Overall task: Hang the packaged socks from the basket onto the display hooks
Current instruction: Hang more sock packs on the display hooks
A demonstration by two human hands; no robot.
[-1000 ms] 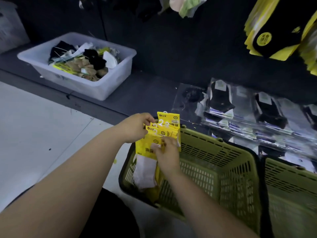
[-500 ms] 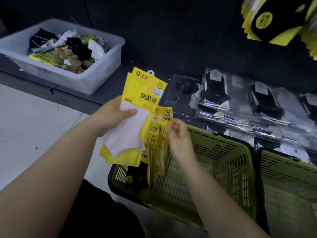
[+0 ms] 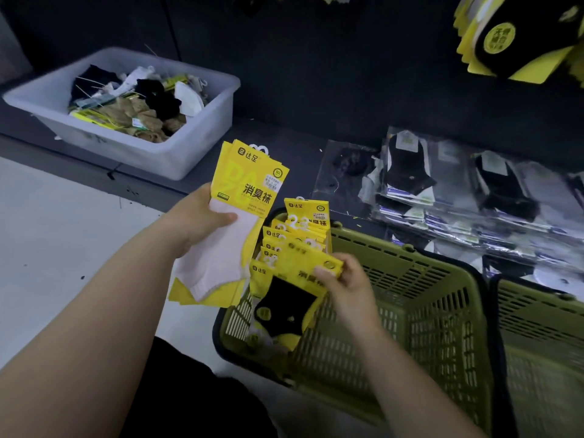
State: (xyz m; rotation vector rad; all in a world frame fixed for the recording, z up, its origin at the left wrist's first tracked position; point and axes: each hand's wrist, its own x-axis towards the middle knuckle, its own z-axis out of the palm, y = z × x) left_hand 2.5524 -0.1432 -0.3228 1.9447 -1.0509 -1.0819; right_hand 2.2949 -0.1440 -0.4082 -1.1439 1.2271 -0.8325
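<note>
Left hand (image 3: 202, 222) higher, left of centre, thumb across white-sock pack (image 3: 221, 263), gripping. Right hand (image 3: 346, 284) lower, nearer, fingers pinching black-sock pack (image 3: 289, 298); both forearms bare

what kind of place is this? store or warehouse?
Most likely a retail store's sock aisle, mid-restock: hook-topped white sock packs in the left hand, a black sock pack in the right hand, a green shopping basket, and hanging yellow packs on the dark wall.
</note>
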